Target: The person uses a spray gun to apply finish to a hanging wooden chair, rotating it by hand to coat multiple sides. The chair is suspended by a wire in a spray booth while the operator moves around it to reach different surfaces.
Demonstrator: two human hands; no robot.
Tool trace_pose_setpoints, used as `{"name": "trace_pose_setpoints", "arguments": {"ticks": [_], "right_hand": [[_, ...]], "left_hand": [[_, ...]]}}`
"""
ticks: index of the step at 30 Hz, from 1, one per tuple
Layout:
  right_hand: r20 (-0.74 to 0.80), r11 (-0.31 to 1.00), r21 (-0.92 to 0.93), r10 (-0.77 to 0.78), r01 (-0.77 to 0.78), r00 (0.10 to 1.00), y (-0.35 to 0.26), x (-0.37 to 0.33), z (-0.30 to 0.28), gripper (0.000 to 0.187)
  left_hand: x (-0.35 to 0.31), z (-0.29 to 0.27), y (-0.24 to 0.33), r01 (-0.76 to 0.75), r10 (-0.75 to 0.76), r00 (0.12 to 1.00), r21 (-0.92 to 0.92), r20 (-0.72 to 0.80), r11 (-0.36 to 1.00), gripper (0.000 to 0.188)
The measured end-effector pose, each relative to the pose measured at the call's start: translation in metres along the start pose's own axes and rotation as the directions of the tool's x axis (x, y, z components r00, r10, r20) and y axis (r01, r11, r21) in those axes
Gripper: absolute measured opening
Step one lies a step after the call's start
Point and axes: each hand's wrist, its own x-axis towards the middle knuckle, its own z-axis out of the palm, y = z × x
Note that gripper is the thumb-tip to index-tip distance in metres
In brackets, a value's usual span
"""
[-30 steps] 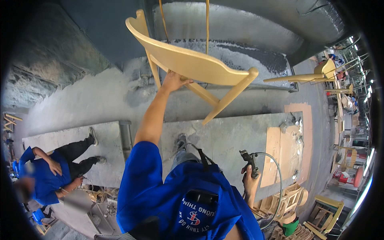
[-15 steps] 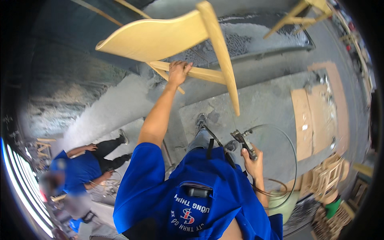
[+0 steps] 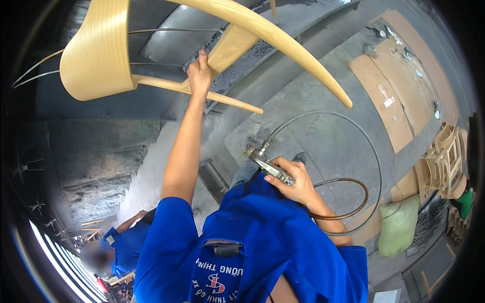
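My left hand (image 3: 199, 76) is closed around a rail of a pale wooden chair frame (image 3: 96, 55), held up ahead of me. The frame is tilted, with its curved backrest panel on the left and a long tapering leg (image 3: 303, 45) reaching out to the right. Its top runs out of the picture. Close to my body, my right hand (image 3: 293, 177) grips a metal spray gun (image 3: 265, 164), whose nozzle end faces forward and left. From the gun a grey hose (image 3: 376, 156) loops out to the right, beside a brown hose (image 3: 361, 204) near my forearm.
Thin wires (image 3: 172, 30) run beside the frame. A wet-looking trough (image 3: 316, 25) lies beyond it. Cardboard sheets (image 3: 381, 101) cover floor on the right, near stacked wooden frames (image 3: 447, 156) and a pale green sack (image 3: 399, 227). Another person (image 3: 129, 247) in blue is at lower left.
The chair frame has turned in my left hand, its backrest swinging left and toward me. My right hand has brought the spray gun left and slightly forward. The whole view has shifted.
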Motion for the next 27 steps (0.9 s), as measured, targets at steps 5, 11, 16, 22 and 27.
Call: {"name": "trace_pose_setpoints", "arguments": {"ticks": [5, 11, 16, 22, 27], "right_hand": [[-0.113, 0.971, -0.135, 0.185, -0.199, 0.976, 0.016, -0.034, -0.032, 0.035], [-0.234, 0.897, -0.19, 0.353, -0.399, 0.906, 0.047, -0.086, -0.067, 0.037], [-0.391, 0.869, -0.04, 0.441, -0.493, 0.808, 0.087, -0.122, -0.092, 0.039], [-0.566, 0.839, -0.139, 0.369, -0.527, 0.737, 0.119, -0.149, -0.127, 0.04], [-0.529, 0.859, -0.131, 0.362, -0.495, 0.767, 0.116, -0.132, -0.147, 0.043]], "left_hand": [[-0.012, 0.003, 0.032, -0.004, -0.001, 0.998, -0.086, -0.064, 0.996, 0.081], [-0.025, 0.002, 0.04, 0.011, -0.031, 0.994, -0.191, -0.104, 0.981, 0.078], [-0.054, -0.016, 0.036, 0.012, -0.04, 0.997, -0.414, -0.059, 0.91, 0.066], [-0.106, -0.051, 0.026, -0.041, 0.069, 0.996, -0.399, 0.056, 0.916, 0.03], [-0.131, -0.069, 0.031, -0.311, 0.32, 0.946, -0.415, -0.048, 0.855, 0.047]]}}
